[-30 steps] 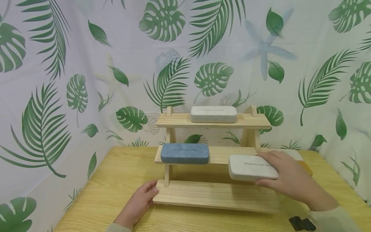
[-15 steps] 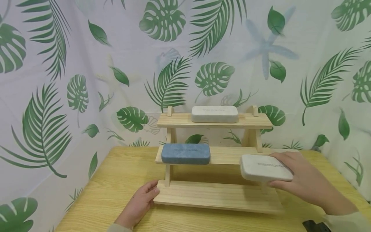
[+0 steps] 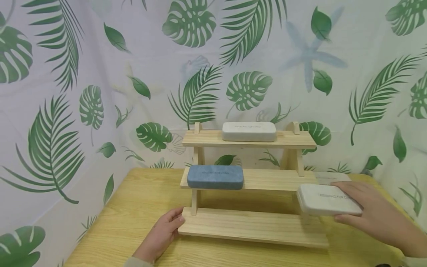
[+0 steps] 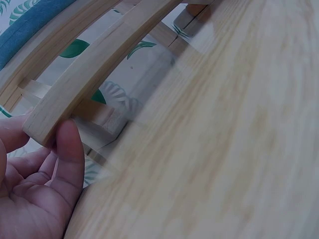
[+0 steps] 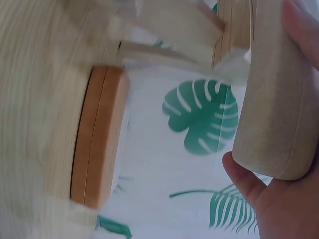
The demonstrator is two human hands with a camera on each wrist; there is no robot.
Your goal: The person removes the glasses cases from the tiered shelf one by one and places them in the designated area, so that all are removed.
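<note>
In the head view my right hand (image 3: 377, 215) grips a white glasses case (image 3: 328, 200) by its right end, holding it up off the right side of a three-step wooden display rack (image 3: 253, 224). The right wrist view shows the case (image 5: 279, 99) in the grasp of the fingers and thumb. My left hand (image 3: 163, 231) pinches the left end of the rack's bottom shelf; in the left wrist view, thumb and fingers meet the shelf end (image 4: 55, 117). A blue glasses case (image 3: 215, 177) lies on the middle shelf's left part. Another white case (image 3: 249, 131) lies on the top shelf.
An orange-brown case (image 5: 97, 139) lies on the wooden table (image 3: 133, 200), right of the rack; my right hand hides it in the head view. A pale patch (image 3: 333, 177) shows behind the held case, too unclear to name. A leaf-patterned cloth (image 3: 140, 74) hangs behind.
My right hand has carried the white glasses case to the right and slightly down, off the rack's right end. My left hand stays at the bottom shelf's end.
</note>
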